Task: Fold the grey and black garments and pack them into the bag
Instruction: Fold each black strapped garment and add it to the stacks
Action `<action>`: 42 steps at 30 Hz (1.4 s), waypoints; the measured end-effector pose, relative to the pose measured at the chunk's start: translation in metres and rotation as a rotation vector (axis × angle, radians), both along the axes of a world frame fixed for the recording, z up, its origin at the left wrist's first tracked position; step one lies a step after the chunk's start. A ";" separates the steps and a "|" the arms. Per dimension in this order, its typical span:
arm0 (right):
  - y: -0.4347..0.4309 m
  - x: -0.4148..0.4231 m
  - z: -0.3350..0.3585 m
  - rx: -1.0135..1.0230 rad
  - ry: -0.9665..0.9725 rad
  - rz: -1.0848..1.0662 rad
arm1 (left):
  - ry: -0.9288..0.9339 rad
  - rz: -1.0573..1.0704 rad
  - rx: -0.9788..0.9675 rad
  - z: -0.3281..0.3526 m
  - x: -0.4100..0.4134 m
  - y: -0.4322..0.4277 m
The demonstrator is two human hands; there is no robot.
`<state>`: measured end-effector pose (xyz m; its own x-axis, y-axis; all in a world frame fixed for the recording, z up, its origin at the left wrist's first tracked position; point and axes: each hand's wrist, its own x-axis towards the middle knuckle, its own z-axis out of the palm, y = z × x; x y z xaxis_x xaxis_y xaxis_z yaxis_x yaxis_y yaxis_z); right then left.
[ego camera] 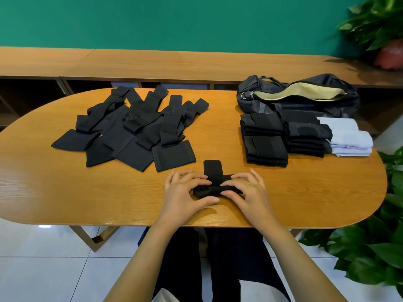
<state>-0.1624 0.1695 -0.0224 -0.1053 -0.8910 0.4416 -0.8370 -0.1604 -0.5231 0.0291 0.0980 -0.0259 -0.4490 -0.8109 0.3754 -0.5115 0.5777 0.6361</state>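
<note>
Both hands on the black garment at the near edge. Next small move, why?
Likely tuck the flap over the black garment: left hand and right hand pinch its rolled part, but the flap lies flat on the table.

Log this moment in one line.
step: folding | left hand, right hand: gripping black garment | unfolded pile: left side | folded stacks: beside open bag

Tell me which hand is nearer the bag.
Right. The right hand pinches the black garment at its right end, in front and left of the bag; the left hand pinches its left end, farther from the bag.
</note>
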 end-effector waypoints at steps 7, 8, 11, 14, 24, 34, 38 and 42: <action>0.002 0.001 0.002 -0.024 -0.144 -0.017 | -0.010 0.012 -0.013 -0.001 0.000 0.000; 0.003 0.001 0.003 -0.010 -0.161 -0.024 | -0.006 0.017 -0.009 -0.001 -0.001 0.000; 0.004 0.001 0.006 0.054 -0.150 -0.082 | 0.044 0.042 0.009 0.001 -0.001 0.000; 0.001 -0.001 0.004 0.090 -0.082 -0.110 | 0.108 0.099 0.045 0.001 -0.001 0.001; -0.001 -0.007 -0.005 0.155 -0.249 -0.235 | 0.154 0.110 0.125 0.001 0.001 -0.001; 0.002 -0.001 0.004 0.120 -0.047 -0.204 | -0.017 0.102 0.036 0.005 0.001 0.000; -0.002 -0.001 0.001 0.204 0.021 -0.190 | -0.116 0.066 0.065 0.003 0.000 0.000; -0.002 0.001 0.004 0.216 -0.023 -0.151 | -0.105 0.076 0.054 0.002 0.001 0.001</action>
